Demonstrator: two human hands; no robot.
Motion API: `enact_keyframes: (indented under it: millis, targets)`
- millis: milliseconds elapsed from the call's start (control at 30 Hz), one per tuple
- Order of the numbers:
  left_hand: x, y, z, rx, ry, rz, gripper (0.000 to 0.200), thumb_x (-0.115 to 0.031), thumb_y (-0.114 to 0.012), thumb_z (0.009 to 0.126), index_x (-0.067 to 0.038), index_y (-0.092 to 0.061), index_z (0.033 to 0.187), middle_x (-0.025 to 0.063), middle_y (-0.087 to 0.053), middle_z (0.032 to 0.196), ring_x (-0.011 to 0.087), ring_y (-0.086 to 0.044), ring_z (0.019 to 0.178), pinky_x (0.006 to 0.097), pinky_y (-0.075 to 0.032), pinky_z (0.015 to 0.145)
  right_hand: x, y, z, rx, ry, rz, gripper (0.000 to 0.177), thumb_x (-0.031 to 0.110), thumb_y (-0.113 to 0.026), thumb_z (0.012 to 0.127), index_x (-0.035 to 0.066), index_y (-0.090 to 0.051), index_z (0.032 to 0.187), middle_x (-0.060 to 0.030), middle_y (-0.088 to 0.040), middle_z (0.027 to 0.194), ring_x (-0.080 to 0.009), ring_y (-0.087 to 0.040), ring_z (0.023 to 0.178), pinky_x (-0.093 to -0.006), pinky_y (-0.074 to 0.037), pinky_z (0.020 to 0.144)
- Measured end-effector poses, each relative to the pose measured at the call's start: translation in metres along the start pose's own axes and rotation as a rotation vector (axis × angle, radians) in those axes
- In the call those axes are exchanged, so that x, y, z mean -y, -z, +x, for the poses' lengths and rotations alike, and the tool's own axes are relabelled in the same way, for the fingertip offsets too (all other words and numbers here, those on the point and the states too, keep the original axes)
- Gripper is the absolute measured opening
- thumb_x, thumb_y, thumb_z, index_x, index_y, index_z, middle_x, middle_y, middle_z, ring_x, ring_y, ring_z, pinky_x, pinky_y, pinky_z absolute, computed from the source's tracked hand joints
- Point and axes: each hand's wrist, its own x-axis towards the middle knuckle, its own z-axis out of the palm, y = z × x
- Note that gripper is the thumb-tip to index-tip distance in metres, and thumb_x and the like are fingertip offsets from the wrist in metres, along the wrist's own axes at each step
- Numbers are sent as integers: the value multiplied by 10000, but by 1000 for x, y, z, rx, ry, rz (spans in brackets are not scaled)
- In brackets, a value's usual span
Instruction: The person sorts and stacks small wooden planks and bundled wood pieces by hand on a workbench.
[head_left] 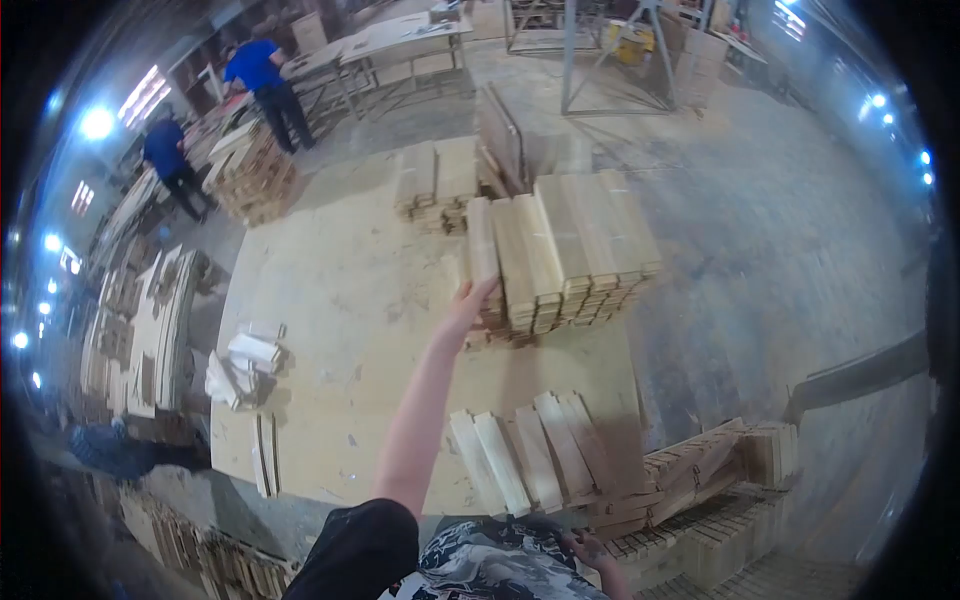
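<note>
Pale wood fills the view ahead of us, and the narrow board (482,238) that matters lies straight ahead of our left hand (468,308), at the left edge of the large stack (590,240) on the worktop (320,270). Our left hand is much the nearer: its fingers reach the board's near end. Our right hand (588,550) is down by our body, well apart from it.

The board's long axis runs away from us, almost in line with our reaching forearm, and its far end points ahead, veering slightly left (the lens bends everything a little). It lies roughly alongside the stack's other boards.

Our left fingers are extended against the wood, but we cannot tell whether they pinch it. Our right hand looks loosely curled; whether it holds anything, we cannot tell. Nearer us, loose strips (539,460) lie fanned on the worktop.
</note>
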Motion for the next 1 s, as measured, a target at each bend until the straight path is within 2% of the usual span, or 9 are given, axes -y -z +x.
enact_keyframes:
  millis: [100,233,333,400,500,667,767,867,1000]
  targets:
    - [-27,-16,-23,-110,-6,-112,1024,-548,-747,842,-7,-266,1566,120,-655,1109,208,-636,985,395,-540,830,28,11,-19,-1,57,-37,785,614,-566,969,-17,-527,1434,-232,-686,1250,-331,-645,1188,-374,-485,1018]
    - [5,14,-41,-77,-30,-96,1058,-520,-798,806,-10,-265,1564,126,-648,1095,196,-635,937,359,-550,716,76,11,-33,82,102,48,658,547,-558,1005,-26,-627,1322,-214,-708,1199,-303,-670,1130,-362,-495,982]
    - [45,50,-108,-13,-18,-158,983,-494,-774,841,-26,-304,1567,152,-630,1217,225,-629,1003,375,-527,870,205,14,-90,23,267,66,505,397,-568,1046,-28,-632,1311,-157,-725,1178,-227,-684,1085,-329,-511,936]
    - [81,75,-159,11,-23,-163,938,-480,-758,861,-50,-322,1571,159,-619,1280,230,-617,1091,366,-504,947,219,-8,-71,34,403,266,428,293,-549,1069,-28,-600,1347,-109,-722,1169,-163,-671,1058,-298,-513,917]
    - [173,110,-232,42,73,-331,865,-429,-720,914,-77,-307,1588,144,-591,1375,223,-566,1254,347,-450,1048,270,-39,-43,161,402,372,498,320,-536,1077,15,-484,1466,-119,-676,1257,-201,-651,1165,-352,-520,977]
    - [200,128,-344,-39,200,-613,602,-307,-642,991,-10,-462,1482,129,-575,1422,227,-578,1249,363,-471,1032,335,-111,-5,-94,622,156,610,360,-631,1016,-35,-470,1453,-208,-613,1348,-296,-614,1211,-389,-486,1022]
    - [216,150,-359,-57,293,-476,585,-367,-673,974,18,-542,1395,134,-685,1242,220,-668,1076,370,-529,911,343,-141,14,-281,646,-71,698,381,-687,967,-37,-442,1469,-276,-539,1406,-397,-523,1314,-459,-429,1093]
    - [181,189,-366,-78,227,207,615,-477,-736,905,48,-635,1208,156,-739,999,266,-716,902,397,-550,790,357,-156,3,-411,686,-224,773,377,-724,925,-34,-397,1492,-314,-500,1423,-453,-451,1365,-498,-387,1131]
    - [206,203,-356,-436,90,611,637,-497,-777,826,71,-595,1049,282,-697,915,448,-690,897,501,-545,790,358,-164,-7,-484,733,-352,797,345,-739,904,22,-361,1527,-287,-409,1503,-452,-415,1395,-511,-376,1139]
